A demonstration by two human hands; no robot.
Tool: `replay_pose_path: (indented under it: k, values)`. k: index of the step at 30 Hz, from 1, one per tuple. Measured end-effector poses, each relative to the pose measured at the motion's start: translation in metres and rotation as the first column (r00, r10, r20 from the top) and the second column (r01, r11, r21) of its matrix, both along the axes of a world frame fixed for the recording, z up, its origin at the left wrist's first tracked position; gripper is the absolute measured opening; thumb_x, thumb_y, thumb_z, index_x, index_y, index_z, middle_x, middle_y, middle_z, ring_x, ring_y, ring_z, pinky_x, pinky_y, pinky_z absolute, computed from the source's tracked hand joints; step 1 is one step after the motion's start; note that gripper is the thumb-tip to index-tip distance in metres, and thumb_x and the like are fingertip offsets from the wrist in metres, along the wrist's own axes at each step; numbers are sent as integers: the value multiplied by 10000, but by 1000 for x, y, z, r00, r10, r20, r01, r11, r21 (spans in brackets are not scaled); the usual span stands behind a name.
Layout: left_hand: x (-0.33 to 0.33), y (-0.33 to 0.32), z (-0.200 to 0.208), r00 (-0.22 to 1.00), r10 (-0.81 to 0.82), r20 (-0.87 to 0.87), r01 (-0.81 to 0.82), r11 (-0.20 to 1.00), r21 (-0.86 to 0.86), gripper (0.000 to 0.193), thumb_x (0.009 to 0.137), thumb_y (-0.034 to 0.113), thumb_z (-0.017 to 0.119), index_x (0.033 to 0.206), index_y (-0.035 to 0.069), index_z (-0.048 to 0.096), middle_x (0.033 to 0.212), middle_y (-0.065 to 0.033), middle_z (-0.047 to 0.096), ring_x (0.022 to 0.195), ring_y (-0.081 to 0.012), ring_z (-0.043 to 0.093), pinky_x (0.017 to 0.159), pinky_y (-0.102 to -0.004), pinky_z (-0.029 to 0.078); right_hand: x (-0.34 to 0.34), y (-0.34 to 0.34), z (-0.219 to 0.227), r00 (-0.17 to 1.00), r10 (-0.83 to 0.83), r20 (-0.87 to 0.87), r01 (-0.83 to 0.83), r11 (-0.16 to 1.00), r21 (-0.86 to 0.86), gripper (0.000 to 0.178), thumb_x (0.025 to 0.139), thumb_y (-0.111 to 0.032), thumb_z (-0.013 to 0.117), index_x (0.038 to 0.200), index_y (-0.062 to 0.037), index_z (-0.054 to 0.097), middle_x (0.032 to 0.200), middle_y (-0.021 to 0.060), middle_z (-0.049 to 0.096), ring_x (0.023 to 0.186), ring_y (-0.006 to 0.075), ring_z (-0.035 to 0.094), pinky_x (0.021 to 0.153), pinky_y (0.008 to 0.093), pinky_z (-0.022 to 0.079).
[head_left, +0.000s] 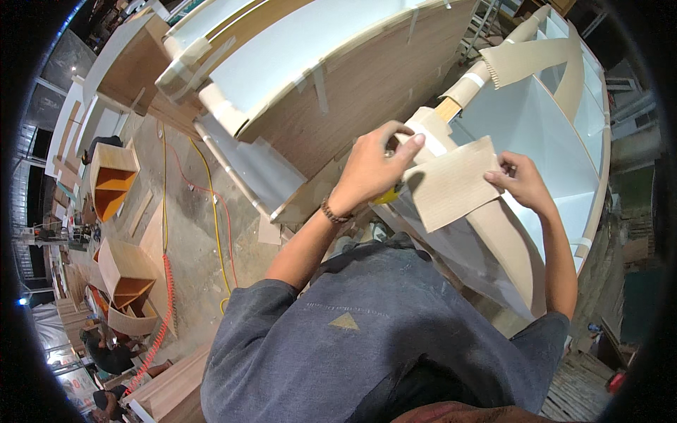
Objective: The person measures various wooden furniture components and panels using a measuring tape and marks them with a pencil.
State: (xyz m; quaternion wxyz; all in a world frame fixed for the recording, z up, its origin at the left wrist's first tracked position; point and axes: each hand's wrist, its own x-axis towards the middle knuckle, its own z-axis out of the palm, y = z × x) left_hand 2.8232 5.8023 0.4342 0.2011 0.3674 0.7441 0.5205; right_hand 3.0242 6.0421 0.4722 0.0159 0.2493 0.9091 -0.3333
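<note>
My right hand [523, 185] pinches the right edge of a small rectangular piece of corrugated cardboard [453, 189], which lies across the padded rim of a curved cabinet. Left of the cardboard, my left hand [372, 168] has its fingers curled and its thumb reaching over the rim. What these fingers hold is hidden. Below that palm shows part of a yellow thing [388, 195] whose kind I cannot make out. White tape [431, 139] binds the cardboard wrapping just beyond my left thumb. More brown cardboard [509, 243] covers the rim toward my body.
The cabinet's pale interior [504, 120] opens on the right, with a loose cardboard strip [529, 60] across its far end. A large wooden unit [352, 92] stands ahead. Yellow hose [209, 190] and a red coiled hose [163, 303] run at left, where people sit among smaller wooden cabinets [127, 264].
</note>
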Motion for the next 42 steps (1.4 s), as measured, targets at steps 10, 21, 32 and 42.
replay_pose_path:
  k: [10, 21, 32, 42]
  values:
    - [15, -150, -106, 742, 66, 667, 14, 993, -113, 530, 965, 488, 574, 1172, 1, 611, 777, -4, 541, 729, -112, 564, 669, -267, 453, 34, -34, 13, 949, -255, -186, 298, 917, 265, 367, 912, -341, 670, 990, 16, 697, 796, 45, 633, 755, 126, 552, 718, 296, 461]
    - [56, -216, -124, 954, -107, 282, 127, 990, -54, 1073, 612, 157, 848, 1479, 136, 215, 1172, -129, 407, 974, -226, 503, 860, -346, 471, -45, -289, -122, 962, 240, -128, -271, 808, -524, 374, 911, -363, 685, 1046, -14, 675, 872, 111, 691, 848, 205, 683, 741, 346, 512]
    - [14, -309, -192, 950, 149, 275, -44, 935, -352, 346, 878, 314, 726, 1008, -3, 685, 740, -69, 635, 721, -156, 627, 674, -313, 497, -131, -265, -224, 999, 8, -52, -52, 297, -953, 269, 864, -174, 778, 1012, -78, 575, 771, -25, 592, 557, 35, 438, 454, 231, 319]
    - [-30, -381, -241, 844, 326, 426, -42, 832, -553, 424, 980, 369, 604, 889, -26, 730, 618, -49, 613, 574, -98, 577, 556, -289, 478, -247, -112, -369, 206, -914, -349, 374, 403, -835, 136, 972, -195, 616, 942, -63, 622, 813, 11, 637, 484, 45, 343, 404, 254, 267]
